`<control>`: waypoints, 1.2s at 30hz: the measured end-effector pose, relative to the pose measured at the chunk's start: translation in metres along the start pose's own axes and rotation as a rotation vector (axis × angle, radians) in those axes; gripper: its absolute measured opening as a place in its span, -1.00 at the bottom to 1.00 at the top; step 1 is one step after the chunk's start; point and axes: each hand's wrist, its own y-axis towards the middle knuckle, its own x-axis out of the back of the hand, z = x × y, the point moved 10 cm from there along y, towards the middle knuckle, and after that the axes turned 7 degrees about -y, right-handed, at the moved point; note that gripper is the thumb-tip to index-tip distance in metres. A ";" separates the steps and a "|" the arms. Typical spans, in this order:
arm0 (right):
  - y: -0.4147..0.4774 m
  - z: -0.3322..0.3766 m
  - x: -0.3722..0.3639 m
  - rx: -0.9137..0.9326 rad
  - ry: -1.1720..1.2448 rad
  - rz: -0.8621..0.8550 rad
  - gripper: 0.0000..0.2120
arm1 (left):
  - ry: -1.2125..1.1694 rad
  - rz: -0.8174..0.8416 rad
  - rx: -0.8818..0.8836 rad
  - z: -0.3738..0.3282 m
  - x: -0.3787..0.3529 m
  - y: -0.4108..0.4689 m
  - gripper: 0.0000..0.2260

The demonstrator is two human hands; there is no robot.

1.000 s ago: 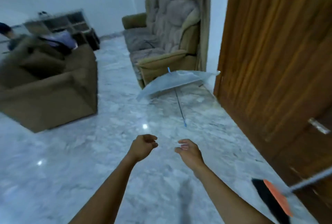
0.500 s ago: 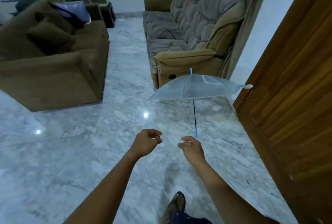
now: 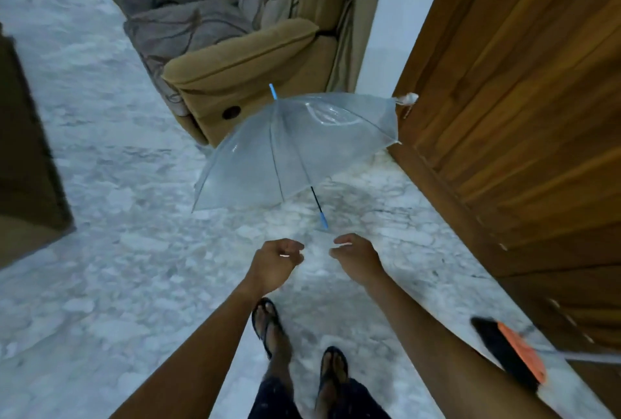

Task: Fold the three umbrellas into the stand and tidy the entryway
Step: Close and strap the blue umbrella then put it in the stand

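The open umbrella [image 3: 295, 149] is seen at 12 o'clock from the hands. The left hand [image 3: 275, 264] is clenched, empty; the right hand [image 3: 358, 257] is held loosely curled, empty.

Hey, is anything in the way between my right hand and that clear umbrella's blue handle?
Nothing visible. The right hand is just short of the blue handle of the clear umbrella, with only bare marble floor between them. The broom lies off to the right by the wooden door, outside that path.
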 end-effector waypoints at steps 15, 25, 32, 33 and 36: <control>0.435 -0.110 -0.095 -0.061 -0.152 0.001 -0.74 | 0.057 -0.039 0.037 0.179 -0.075 0.406 -0.79; 0.634 -0.118 -0.141 0.113 -0.131 0.056 -0.43 | -0.073 -0.013 0.061 0.209 -0.144 0.587 -0.27; 0.619 -0.102 -0.176 0.269 -0.197 0.239 -0.88 | -0.279 -0.076 0.056 0.188 -0.111 0.607 -0.55; 0.598 -0.104 -0.178 0.265 -0.126 0.270 -0.84 | -0.309 -0.109 0.042 0.186 -0.103 0.592 -0.72; 0.515 -0.088 -0.171 0.246 0.072 0.360 -0.79 | -0.265 -0.108 0.003 0.160 -0.088 0.532 -0.88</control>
